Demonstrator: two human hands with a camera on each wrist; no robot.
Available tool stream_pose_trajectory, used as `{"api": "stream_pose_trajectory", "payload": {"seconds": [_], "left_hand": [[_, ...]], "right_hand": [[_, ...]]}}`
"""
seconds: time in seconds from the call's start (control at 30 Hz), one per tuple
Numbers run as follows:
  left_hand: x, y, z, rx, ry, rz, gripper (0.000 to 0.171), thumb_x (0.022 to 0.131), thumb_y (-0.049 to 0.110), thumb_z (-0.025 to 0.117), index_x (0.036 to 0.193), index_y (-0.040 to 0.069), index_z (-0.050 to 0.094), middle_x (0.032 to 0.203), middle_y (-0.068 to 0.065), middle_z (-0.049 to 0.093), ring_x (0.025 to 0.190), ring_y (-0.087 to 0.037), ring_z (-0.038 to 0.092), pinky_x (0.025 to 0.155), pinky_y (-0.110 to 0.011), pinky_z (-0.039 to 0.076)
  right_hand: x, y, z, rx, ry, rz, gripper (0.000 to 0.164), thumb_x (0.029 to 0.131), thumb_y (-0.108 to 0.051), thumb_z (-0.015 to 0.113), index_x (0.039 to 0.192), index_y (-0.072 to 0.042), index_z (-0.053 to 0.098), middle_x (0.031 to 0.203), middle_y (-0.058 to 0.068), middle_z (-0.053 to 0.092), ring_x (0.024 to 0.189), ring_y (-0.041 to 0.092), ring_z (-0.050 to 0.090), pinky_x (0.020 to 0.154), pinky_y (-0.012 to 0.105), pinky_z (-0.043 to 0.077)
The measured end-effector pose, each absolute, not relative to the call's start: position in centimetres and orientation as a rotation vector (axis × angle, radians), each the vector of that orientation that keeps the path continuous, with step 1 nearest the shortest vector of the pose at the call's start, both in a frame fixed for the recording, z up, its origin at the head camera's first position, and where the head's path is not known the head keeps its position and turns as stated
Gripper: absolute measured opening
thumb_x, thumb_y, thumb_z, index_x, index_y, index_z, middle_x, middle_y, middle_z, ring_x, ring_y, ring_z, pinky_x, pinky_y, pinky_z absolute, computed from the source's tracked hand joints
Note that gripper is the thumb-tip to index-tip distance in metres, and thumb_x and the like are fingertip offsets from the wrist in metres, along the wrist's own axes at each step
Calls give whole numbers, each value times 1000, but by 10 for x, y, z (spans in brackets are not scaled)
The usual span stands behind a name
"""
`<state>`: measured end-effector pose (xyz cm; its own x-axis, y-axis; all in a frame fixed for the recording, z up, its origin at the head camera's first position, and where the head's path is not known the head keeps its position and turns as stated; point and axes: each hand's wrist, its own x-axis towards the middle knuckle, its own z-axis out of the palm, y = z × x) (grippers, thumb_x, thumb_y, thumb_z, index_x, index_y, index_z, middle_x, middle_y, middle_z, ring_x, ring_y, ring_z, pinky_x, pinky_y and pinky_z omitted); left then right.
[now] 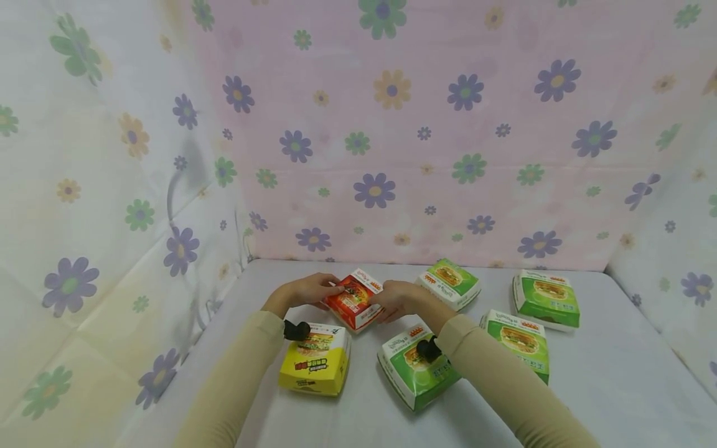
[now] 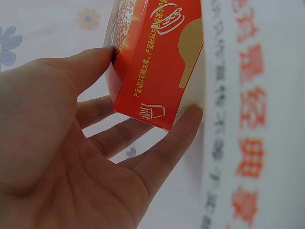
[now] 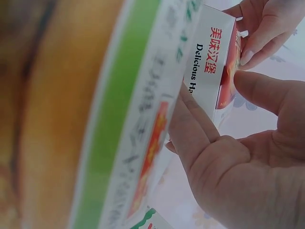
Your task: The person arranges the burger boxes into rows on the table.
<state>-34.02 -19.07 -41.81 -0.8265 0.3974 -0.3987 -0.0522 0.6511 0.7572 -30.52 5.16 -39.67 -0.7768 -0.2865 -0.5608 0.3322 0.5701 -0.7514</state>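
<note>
A red burger box (image 1: 354,300) with white ends is held between both hands near the back of the table. My left hand (image 1: 305,290) grips its left side; in the left wrist view the thumb lies on the pictured face and the fingers (image 2: 164,152) reach round the lower edge of the red box (image 2: 162,62). From the right, my right hand (image 1: 407,298) grips the opposite side. In the right wrist view its thumb touches the red edge, while its fingers (image 3: 190,124) lie along the white end, partly hidden behind a near green box (image 3: 124,119).
Below the left wrist stands a yellow burger box (image 1: 313,373). A green burger box (image 1: 411,370) lies under the right forearm. More green boxes stand to the right: one at the back (image 1: 450,283), one far right (image 1: 548,298), one partly behind the sleeve (image 1: 518,342). Flowered cloth (image 1: 420,149) encloses the table.
</note>
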Motion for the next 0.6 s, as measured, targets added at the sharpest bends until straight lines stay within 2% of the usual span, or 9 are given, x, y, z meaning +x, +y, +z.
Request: {"api": "stream_pose_trajectory", "payload": {"seconds": [0.4,0.6], "left_hand": [[-349,-188,-423,343,2402,1103,42,108,27,53,143,2,52,146,-23,51,110,-23,61,94,-41,57],[-347,-188,-421,324,2464,1073,55,107,33,55,151,3,43,153,-26,43,130,-38,54,94,-45,57]], "right_hand": [[-301,56,-396,-64,2245,-1042,72,105,-29,59,157,6,25,112,22,68,98,33,73,90,42,59],[-302,64,-391,-72,2342,-965,73,104,-31,59,157,6,27,111,23,66,95,33,73,86,40,60]]}}
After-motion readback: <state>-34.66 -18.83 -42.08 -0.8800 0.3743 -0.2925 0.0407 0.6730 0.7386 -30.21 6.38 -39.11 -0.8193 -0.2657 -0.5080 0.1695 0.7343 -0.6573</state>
